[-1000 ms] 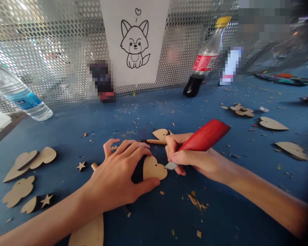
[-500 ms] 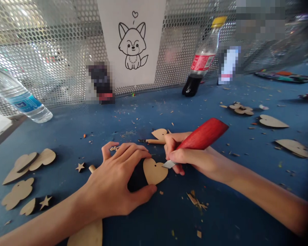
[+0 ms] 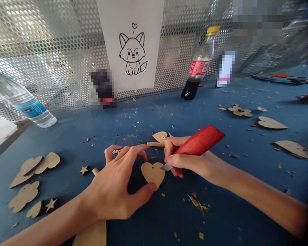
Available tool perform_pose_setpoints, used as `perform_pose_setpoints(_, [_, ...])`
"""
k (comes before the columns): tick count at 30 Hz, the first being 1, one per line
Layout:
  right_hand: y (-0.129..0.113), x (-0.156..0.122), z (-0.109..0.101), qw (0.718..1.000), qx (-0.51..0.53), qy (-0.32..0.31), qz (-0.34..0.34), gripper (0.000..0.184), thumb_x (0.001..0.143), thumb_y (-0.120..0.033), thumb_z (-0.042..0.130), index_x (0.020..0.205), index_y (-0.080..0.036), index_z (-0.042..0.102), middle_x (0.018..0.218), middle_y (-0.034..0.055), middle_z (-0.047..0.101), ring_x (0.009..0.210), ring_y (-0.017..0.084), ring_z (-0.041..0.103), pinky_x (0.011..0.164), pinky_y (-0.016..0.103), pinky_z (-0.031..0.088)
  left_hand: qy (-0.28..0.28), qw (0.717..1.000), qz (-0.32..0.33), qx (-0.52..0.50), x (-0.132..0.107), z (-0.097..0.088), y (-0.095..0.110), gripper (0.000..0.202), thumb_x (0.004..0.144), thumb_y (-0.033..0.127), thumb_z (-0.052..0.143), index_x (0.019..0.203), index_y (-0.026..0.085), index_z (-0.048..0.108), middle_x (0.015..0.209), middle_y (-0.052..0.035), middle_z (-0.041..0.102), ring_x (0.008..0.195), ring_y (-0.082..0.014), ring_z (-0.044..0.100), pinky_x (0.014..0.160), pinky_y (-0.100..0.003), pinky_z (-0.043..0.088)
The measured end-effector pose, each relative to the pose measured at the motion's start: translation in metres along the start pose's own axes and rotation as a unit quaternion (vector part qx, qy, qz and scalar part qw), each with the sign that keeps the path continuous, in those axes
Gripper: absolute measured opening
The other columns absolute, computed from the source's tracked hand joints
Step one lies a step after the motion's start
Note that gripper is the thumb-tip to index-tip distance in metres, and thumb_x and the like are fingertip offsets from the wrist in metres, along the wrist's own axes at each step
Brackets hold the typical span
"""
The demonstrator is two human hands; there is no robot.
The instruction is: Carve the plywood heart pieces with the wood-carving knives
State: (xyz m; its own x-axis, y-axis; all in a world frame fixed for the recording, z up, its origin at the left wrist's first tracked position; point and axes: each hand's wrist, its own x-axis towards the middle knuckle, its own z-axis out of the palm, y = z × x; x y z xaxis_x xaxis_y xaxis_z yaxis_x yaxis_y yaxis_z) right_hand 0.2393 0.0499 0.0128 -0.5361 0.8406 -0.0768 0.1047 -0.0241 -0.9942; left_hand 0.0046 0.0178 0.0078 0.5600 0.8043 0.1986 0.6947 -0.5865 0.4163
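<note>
A small wooden heart [image 3: 153,175] with a hole near its top lies flat on the blue table. My left hand [image 3: 120,181] arches over it with fingers apart; its thumb tip meets the heart's lower edge, and the forefinger is raised off the top. In my right hand [image 3: 187,157] is a carving knife [image 3: 200,140] with a thick red wooden handle, gripped like a pen. Its short slanted blade points left and reaches the heart's right edge. Behind the right fingers, another wooden heart [image 3: 159,136] and a thin wooden stick [image 3: 156,144] are partly covered.
Wooden cutouts [image 3: 25,196] and a star [image 3: 51,205] lie left; more hearts [image 3: 272,123] lie right. A large wooden piece [image 3: 92,235] is partly under my left forearm. A water bottle [image 3: 32,107], cola bottle [image 3: 199,68] and fox drawing [image 3: 132,54] stand along the mesh. Wood chips [image 3: 197,203] litter the table.
My left forefinger has lifted away from the heart, which it touched before. The view has shifted slightly. The knife stays in my right hand, its blade still at the heart's right edge.
</note>
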Motion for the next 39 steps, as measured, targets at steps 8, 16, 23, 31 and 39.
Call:
perform_pose_setpoints(8, [0.003, 0.001, 0.000, 1.000, -0.001, -0.001, -0.009, 0.012, 0.078, -0.019, 0.062, 0.069, -0.019, 0.054, 0.058, -0.0025, 0.059, 0.053, 0.011, 0.055, 0.051, 0.024, 0.044, -0.022, 1.000, 0.003, 0.010, 0.003, 0.000, 0.002, 0.032, 0.085, 0.036, 0.066, 0.113, 0.028, 0.052, 0.101, 0.0015, 0.065, 0.097, -0.0248, 0.060, 0.099, -0.054, 0.027])
perform_pose_setpoints(16, [0.003, -0.001, 0.004, 0.999, -0.030, 0.009, -0.035, 0.011, 0.079, -0.020, 0.061, 0.069, -0.019, 0.056, 0.060, -0.0027, 0.056, 0.053, 0.011, 0.053, 0.050, 0.024, 0.043, 0.014, 1.000, 0.027, 0.005, 0.000, 0.000, 0.000, 0.046, 0.082, 0.023, 0.060, 0.125, 0.028, 0.044, 0.122, -0.0022, 0.064, 0.112, -0.0265, 0.060, 0.107, -0.057, 0.021])
perform_pose_setpoints(23, [0.007, 0.000, 0.003, 0.999, -0.014, -0.004, -0.049, 0.011, 0.082, -0.022, 0.063, 0.074, -0.019, 0.057, 0.063, -0.0011, 0.059, 0.056, 0.012, 0.057, 0.052, 0.024, 0.045, -0.025, 0.999, 0.034, 0.010, 0.000, 0.001, -0.003, 0.068, 0.085, 0.021, 0.056, 0.145, 0.035, 0.027, 0.140, -0.0025, 0.060, 0.127, -0.0286, 0.057, 0.111, -0.063, 0.017])
perform_pose_setpoints(31, [0.009, 0.001, 0.005, 0.998, -0.027, -0.001, -0.055, 0.013, 0.086, -0.029, 0.063, 0.079, -0.019, 0.058, 0.066, -0.0003, 0.059, 0.058, 0.014, 0.057, 0.054, 0.027, 0.047, -0.017, 0.999, 0.035, -0.003, 0.000, 0.000, -0.002, 0.074, 0.084, 0.022, 0.059, 0.150, 0.032, 0.024, 0.137, -0.0050, 0.063, 0.128, -0.0298, 0.056, 0.114, -0.061, 0.022])
perform_pose_setpoints(39, [0.006, 0.001, 0.012, 0.986, -0.157, 0.030, -0.054, 0.018, 0.086, -0.029, 0.060, 0.073, -0.021, 0.051, 0.065, -0.0004, 0.058, 0.056, 0.014, 0.056, 0.056, 0.030, 0.045, -0.019, 0.999, 0.030, -0.015, -0.001, 0.002, -0.003, 0.067, 0.086, 0.019, 0.056, 0.145, 0.030, 0.026, 0.134, -0.0089, 0.066, 0.127, -0.0299, 0.059, 0.113, -0.065, 0.018])
